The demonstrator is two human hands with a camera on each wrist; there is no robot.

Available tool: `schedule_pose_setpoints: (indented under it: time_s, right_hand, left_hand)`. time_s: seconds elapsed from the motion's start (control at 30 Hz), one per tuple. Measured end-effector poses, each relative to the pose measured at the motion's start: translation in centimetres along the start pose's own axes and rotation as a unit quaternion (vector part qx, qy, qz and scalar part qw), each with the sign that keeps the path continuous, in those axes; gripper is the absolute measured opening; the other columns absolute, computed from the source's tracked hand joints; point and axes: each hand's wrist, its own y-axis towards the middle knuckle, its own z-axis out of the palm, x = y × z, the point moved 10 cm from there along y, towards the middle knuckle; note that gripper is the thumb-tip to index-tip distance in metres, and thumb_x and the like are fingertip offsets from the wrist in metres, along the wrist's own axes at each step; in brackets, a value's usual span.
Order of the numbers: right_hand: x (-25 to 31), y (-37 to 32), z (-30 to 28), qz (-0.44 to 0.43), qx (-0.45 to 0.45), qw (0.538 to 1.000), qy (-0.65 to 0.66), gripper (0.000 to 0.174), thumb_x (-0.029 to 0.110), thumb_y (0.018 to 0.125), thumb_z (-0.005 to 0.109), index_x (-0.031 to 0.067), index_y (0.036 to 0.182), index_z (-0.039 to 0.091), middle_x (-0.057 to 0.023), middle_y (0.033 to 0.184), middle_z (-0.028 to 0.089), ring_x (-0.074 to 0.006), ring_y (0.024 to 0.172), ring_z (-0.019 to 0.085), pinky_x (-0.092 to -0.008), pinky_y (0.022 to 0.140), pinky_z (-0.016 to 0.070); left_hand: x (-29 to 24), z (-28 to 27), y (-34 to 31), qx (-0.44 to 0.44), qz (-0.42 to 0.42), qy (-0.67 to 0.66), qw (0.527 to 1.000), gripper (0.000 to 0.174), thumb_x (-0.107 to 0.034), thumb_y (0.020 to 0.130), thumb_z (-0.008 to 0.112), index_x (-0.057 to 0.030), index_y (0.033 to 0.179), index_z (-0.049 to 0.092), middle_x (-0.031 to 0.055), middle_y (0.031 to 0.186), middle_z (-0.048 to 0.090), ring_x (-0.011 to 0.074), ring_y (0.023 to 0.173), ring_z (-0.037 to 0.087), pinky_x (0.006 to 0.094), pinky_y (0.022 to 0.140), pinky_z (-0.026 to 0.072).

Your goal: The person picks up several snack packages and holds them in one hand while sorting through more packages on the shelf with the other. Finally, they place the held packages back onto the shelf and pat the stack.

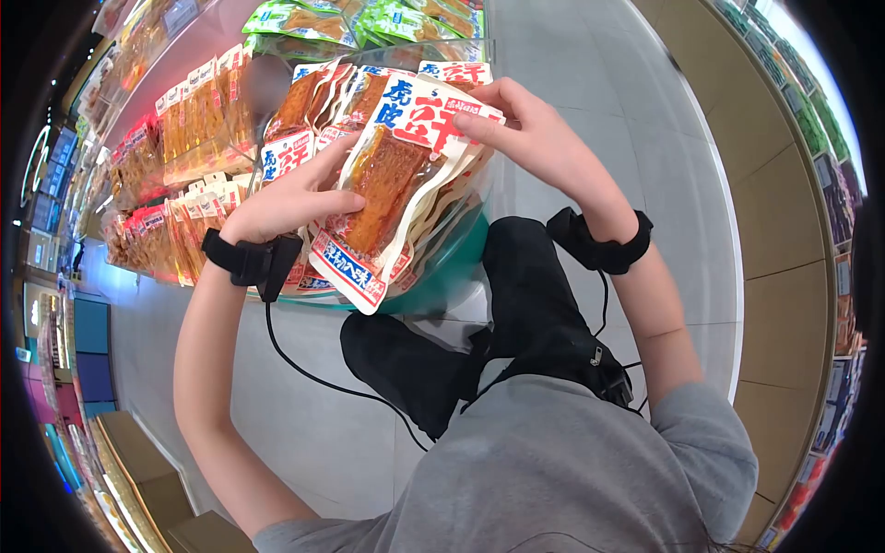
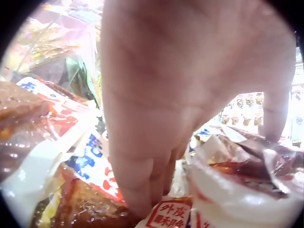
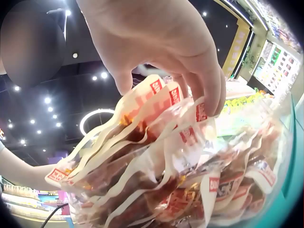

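A stack of clear packets [image 1: 392, 175] with white, red and blue labels stands tilted at the front of a display bin. The right hand [image 1: 530, 129] grips its top right corner; in the right wrist view the thumb and fingers of the right hand [image 3: 166, 57] straddle the tops of several packets [image 3: 137, 114]. At the stack's left side is the left hand [image 1: 309, 194], thumb on the front packet, fingers hidden behind it. The left wrist view has the left hand [image 2: 166, 95] reaching down between packets [image 2: 90, 161], thumb against those at the right.
Behind lie green packets [image 1: 313, 23]; brown and red packets [image 1: 207, 111] fill compartments at the left. The bin has a teal base [image 1: 442, 267] and clear dividers. Shelves of goods [image 1: 834, 203] run along the right, beyond a grey tiled floor [image 1: 664, 175].
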Motion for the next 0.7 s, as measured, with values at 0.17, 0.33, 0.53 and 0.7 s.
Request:
schedule_pose_setpoints:
  time_s: [0.17,0.33,0.53,0.7]
  right_hand:
    - [-0.4,2.0,0.6,-0.019,0.075,0.992,-0.104,0.073,0.052,0.062,0.069,-0.0078,0.100,0.052,-0.0184,0.090,0.059,-0.0256,0.085,0.059,-0.0315,0.073,0.0460]
    - [0.7,3.0,2.5,-0.044,0.178,0.959,-0.217,0.057,0.039,0.068,0.071,-0.0018,0.102,0.050,-0.0143,0.092,0.059,-0.0206,0.084,0.056,-0.0291,0.071,0.0438]
    - [0.1,4.2,4.3,-0.067,0.268,0.926,-0.259,0.051,0.031,0.064,0.074,0.0005,0.098,0.051,-0.0108,0.083,0.059,-0.0186,0.076,0.056,-0.0288,0.065,0.0431]
    - [-0.5,4.5,5.9,-0.071,0.322,0.888,-0.321,0.044,0.022,0.059,0.077,0.0000,0.088,0.053,-0.0067,0.076,0.057,-0.0167,0.069,0.054,-0.0283,0.059,0.0419]
  left_hand:
    - [-2.5,0.9,-0.8,-0.066,0.039,0.006,0.997,0.095,-0.032,0.074,0.066,0.0063,0.135,0.003,0.0216,0.140,0.015,0.0247,0.128,0.022,0.0326,0.102,0.0235]
    - [-2.5,2.1,-0.5,-0.081,0.068,0.272,0.956,0.118,-0.043,0.061,0.074,0.0049,0.134,-0.004,0.0322,0.135,0.014,0.0351,0.128,0.022,0.0336,0.102,0.0243]
    - [-1.8,1.8,0.4,-0.043,-0.005,0.288,0.956,0.111,-0.033,0.059,0.073,0.0008,0.136,0.001,0.0261,0.135,0.023,0.0315,0.125,0.029,0.0325,0.102,0.0245]
    - [-0.8,2.2,1.0,-0.001,-0.010,0.327,0.945,0.107,-0.033,0.059,0.070,-0.0003,0.137,0.005,0.0254,0.133,0.028,0.0323,0.119,0.037,0.0312,0.098,0.0303]
